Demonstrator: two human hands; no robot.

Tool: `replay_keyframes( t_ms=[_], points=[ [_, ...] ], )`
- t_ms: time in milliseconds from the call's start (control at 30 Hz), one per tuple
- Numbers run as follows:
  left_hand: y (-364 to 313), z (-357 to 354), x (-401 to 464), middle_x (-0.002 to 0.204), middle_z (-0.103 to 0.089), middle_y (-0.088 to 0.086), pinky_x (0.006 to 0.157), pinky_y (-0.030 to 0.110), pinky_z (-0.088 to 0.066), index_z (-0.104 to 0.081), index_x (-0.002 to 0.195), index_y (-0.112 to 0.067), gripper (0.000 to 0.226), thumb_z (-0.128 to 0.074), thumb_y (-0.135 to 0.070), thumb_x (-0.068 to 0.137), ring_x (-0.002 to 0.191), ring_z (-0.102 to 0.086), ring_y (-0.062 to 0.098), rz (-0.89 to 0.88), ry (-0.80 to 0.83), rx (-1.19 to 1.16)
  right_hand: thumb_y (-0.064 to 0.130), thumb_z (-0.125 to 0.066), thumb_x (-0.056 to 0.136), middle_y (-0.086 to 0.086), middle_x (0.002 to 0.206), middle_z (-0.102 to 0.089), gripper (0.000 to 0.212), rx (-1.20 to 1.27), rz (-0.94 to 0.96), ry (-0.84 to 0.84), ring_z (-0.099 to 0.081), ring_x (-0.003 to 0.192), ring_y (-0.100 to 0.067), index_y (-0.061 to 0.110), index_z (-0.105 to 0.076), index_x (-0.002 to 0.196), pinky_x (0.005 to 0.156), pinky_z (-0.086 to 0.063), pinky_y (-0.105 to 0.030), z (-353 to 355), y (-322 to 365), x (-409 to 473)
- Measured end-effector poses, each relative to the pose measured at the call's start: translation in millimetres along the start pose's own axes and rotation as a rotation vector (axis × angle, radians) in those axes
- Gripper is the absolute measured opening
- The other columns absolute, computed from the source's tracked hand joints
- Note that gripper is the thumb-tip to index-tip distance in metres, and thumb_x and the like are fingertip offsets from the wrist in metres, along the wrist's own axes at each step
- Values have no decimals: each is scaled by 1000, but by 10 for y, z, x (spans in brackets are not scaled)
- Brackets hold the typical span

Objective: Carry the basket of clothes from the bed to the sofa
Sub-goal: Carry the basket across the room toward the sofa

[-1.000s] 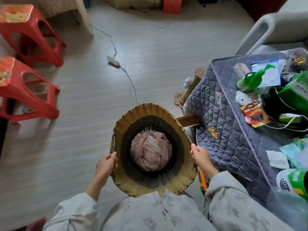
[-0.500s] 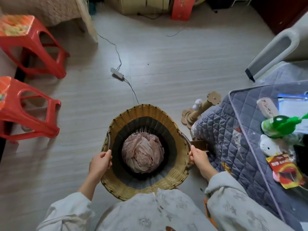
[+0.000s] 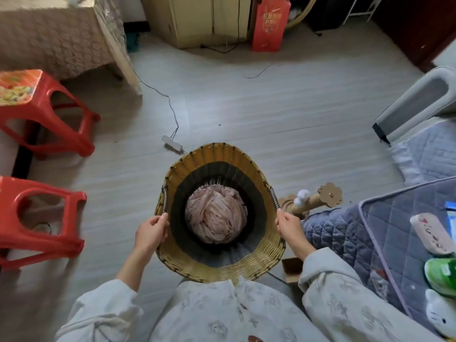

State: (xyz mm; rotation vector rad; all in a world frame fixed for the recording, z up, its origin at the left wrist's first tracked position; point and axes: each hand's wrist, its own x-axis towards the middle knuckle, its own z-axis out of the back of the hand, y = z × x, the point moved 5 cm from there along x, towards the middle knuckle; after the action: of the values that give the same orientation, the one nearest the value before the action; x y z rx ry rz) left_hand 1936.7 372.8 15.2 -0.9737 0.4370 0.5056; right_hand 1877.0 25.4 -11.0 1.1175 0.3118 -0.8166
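I hold a round woven basket (image 3: 217, 159) in front of my body, above the floor. It is tan wicker with a dark band inside, and a bundle of pale pink cloth (image 3: 216, 214) lies at its bottom. My left hand (image 3: 150, 233) grips the left rim just below the wrapped handle. My right hand (image 3: 290, 224) grips the right rim below the other handle. The bed with its blue-grey quilted cover (image 3: 365, 233) lies to my right. A couch-like seat with a beige lace cover (image 3: 49, 35) stands at the far left.
Two red plastic stools (image 3: 44, 112) (image 3: 37, 218) stand on the left. A white power strip (image 3: 172, 143) and its cable lie on the floor just beyond the basket. A cardboard cat toy (image 3: 311, 201) stands by the bed corner. A cabinet (image 3: 197, 18) and red bag (image 3: 270, 23) line the far wall.
The basket has moved away from the bed, which has slid toward the right edge of view. More of the floor and the far wall shows ahead. Both hands keep their grip.
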Motion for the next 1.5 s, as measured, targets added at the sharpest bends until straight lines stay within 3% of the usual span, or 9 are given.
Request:
replay_keyframes(
  t_ms=[133,333,433,567,833,1100,1267,1400,1500],
  points=[
    [-250,-104,494,58,-53,7,59,29,-38,-60,71,-10,37,-44,-35,95,59,-48,21,52,67,-3,31,-38,96,-4,60,-44,38,-1,-13,-25,-43,63,-21,12,-48,65,64,-33,-32,-45,247,337],
    [-1060,-169,1490,53,-49,8,59,30,-36,-60,71,-7,38,-46,-33,95,53,-44,21,75,229,-36,32,-35,97,-14,74,-53,40,-68,-77,-199,-49,74,-25,6,-53,72,67,-33,-30,19,828,960],
    [-1454,-278,1841,53,-48,8,56,27,-35,-55,68,-8,40,-44,-34,96,51,-43,19,78,322,14,30,-36,97,-12,68,-51,41,-38,-105,-228,-48,71,-24,7,-52,67,66,-33,-30,-32,1086,1219],
    [-1696,-320,2156,52,-46,7,55,27,-33,-48,61,-10,44,-40,-35,96,51,-41,18,92,331,76,29,-37,97,-9,64,-48,40,-22,-137,-243,-46,69,-23,7,-51,68,56,-29,-29,-31,1297,1464],
    [-2252,-631,2746,55,-48,8,56,27,-36,-50,62,-8,42,-43,-33,96,52,-43,19,132,346,126,31,-40,96,-1,56,-47,45,-6,-174,-258,-48,69,-26,18,-45,54,67,-33,-31,192,1707,2152],
    [-3279,-1324,3279,58,-46,8,54,26,-33,-50,63,-9,41,-44,-32,96,54,-42,18,88,315,140,35,-40,95,-1,55,-46,46,126,-216,-231,-44,63,-23,17,-48,53,66,-35,-34,966,2033,3158],
    [-4027,-1887,3433,64,-47,7,57,26,-35,-52,64,-14,38,-44,-33,96,59,-43,17,46,224,152,34,-39,95,0,57,-46,44,161,-195,-171,-41,54,-17,17,-49,56,54,-31,-28,1435,2363,3754],
    [-4785,-2387,3584,61,-43,5,54,25,-32,-55,76,-9,34,-43,-34,96,56,-39,16,-32,295,139,35,-39,96,3,58,-47,42,189,-190,-200,-41,55,-14,19,-50,58,54,-31,-27,1843,2577,4153],
    [-5096,-2712,3747,61,-44,6,55,24,-31,-53,67,-11,39,-43,-36,95,56,-39,16,-38,337,161,34,-39,96,5,58,-46,41,232,-192,-243,-41,55,-12,21,-50,59,54,-31,-26,2125,2665,4426]
  ],
)
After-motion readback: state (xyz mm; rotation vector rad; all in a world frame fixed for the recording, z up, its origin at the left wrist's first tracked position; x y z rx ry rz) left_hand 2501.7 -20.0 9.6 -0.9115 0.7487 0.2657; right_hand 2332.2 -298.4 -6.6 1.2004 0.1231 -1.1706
